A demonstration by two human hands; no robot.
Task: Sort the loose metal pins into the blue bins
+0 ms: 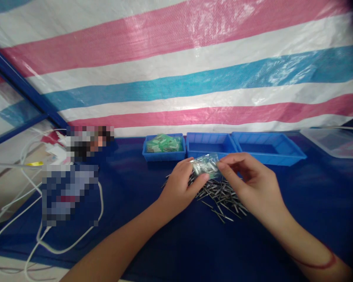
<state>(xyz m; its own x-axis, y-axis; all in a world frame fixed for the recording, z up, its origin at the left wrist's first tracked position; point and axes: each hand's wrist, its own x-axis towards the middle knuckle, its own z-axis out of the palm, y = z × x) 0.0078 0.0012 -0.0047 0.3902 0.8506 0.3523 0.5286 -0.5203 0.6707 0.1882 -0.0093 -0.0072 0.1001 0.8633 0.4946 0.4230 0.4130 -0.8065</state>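
A small clear plastic bag (205,166) with shiny metal pieces inside is held up between my two hands. My left hand (181,182) grips its left side, the thumb along the lower edge. At the bag's right edge, my right hand (250,180) pinches the plastic between thumb and fingertips. Below and behind the hands, a loose pile of thin metal pins (220,194) lies spread on the dark blue table (176,246). The hands cover part of that pile.
Behind the pile stand a blue bin (164,156) with green-and-clear packets (164,143), a middle blue bin (211,143) and a right blue bin (267,150). A clear plastic lid (332,143) lies at far right. White cables (101,199) loop at left. A striped sheet (176,86) hangs behind.
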